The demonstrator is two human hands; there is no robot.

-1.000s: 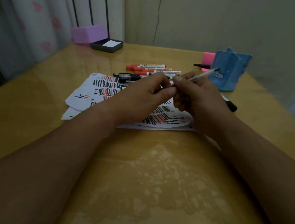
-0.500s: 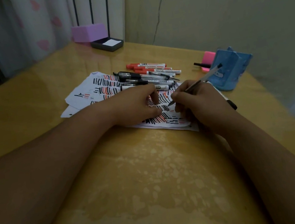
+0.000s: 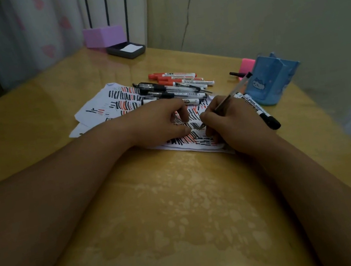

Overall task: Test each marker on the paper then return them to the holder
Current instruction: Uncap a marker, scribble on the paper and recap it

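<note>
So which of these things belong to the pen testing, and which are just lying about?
In use: the pen in the right hand, the scribbled paper, the pile of pens, the black-capped marker, the blue holder.
Lying about: the purple box, the dark tray, the pink block.

Right hand [image 3: 235, 122] grips a slim clear-barrelled pen [image 3: 232, 92], tip down on the white paper sheet [image 3: 96, 110] striped with black and red strokes. Left hand [image 3: 158, 121] rests on that sheet, fingers [image 3: 184, 114] curled. Loose red and black markers [image 3: 175, 84] lie just beyond.
</note>
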